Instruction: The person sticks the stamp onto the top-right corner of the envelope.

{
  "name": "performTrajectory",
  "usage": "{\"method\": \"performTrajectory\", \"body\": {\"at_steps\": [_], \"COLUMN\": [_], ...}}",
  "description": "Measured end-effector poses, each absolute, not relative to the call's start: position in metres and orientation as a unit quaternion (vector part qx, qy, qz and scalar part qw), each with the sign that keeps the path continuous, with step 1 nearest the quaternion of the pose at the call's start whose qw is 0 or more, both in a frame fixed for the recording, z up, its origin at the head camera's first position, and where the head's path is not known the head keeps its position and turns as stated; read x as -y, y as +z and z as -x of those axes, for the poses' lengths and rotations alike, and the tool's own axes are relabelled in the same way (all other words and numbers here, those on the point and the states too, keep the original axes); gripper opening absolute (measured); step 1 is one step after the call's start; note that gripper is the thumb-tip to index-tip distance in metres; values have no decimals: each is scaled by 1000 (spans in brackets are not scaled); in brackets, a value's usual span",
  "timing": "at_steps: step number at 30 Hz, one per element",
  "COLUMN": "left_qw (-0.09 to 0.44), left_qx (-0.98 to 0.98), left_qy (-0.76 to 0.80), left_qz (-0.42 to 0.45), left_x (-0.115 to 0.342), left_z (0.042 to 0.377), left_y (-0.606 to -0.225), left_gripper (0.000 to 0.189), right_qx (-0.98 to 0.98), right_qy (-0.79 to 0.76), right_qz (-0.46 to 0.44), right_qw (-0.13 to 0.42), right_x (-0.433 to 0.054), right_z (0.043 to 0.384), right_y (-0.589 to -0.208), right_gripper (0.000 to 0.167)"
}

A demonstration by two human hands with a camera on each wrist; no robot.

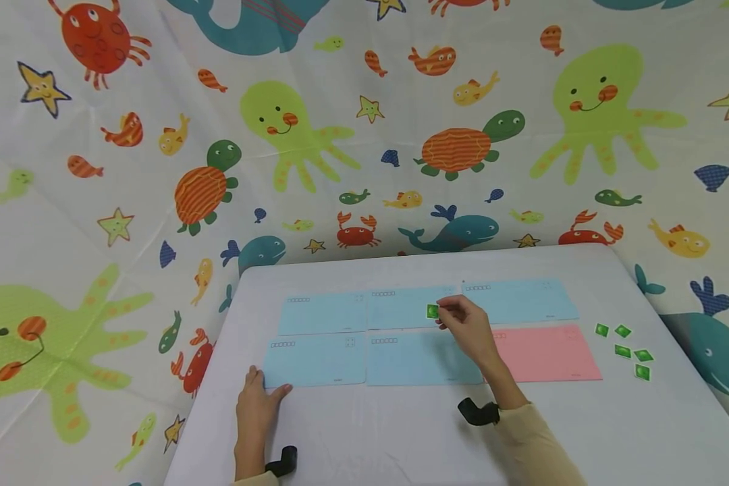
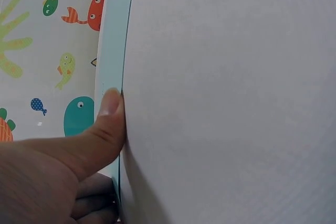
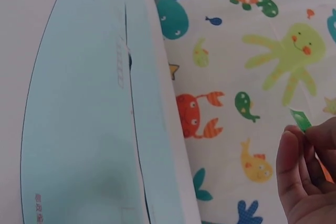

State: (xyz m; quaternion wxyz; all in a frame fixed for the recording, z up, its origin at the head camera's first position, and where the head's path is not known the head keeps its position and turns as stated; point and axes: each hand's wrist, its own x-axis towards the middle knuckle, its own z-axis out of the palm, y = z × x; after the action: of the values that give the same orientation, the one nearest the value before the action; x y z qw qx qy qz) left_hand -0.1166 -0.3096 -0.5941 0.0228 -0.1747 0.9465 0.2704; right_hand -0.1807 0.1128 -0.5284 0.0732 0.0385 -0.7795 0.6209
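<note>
My right hand pinches a small green stamp between thumb and fingertips. It is above the right end of the upper middle blue envelope. In the right wrist view the same stamp sticks out from the fingertips. My left hand lies at the near left corner of the lower left blue envelope, its thumb resting on that envelope's near edge. The envelopes carry printed postcode boxes and a small stamp square at the upper right; my right arm partly covers the pink envelope.
Several loose green stamps lie on the white table at the right. A lower middle blue envelope and an upper right one adjoin the others. Behind hangs a sea-animal cloth. Black wrist cameras sit on both wrists.
</note>
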Motion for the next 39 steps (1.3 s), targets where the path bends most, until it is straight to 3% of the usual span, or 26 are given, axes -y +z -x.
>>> {"method": "performTrajectory", "body": {"at_steps": [9, 24, 39], "left_qw": [22, 20, 19], "left_qx": [-945, -945, -944], "left_qy": [274, 275, 283], "left_qz": [179, 176, 171], "left_x": [309, 307, 308], "left_z": [117, 115, 115], "left_y": [-595, -590, -589], "left_gripper": [84, 84, 83], "right_qx": [777, 777, 770], "right_qy": [627, 627, 635], "right_qz": [-37, -51, -54], "right_qw": [55, 25, 6], "right_x": [-93, -63, -41], "right_z": [185, 190, 193], "right_y": [-532, -540, -539], "right_gripper": [13, 23, 18]}}
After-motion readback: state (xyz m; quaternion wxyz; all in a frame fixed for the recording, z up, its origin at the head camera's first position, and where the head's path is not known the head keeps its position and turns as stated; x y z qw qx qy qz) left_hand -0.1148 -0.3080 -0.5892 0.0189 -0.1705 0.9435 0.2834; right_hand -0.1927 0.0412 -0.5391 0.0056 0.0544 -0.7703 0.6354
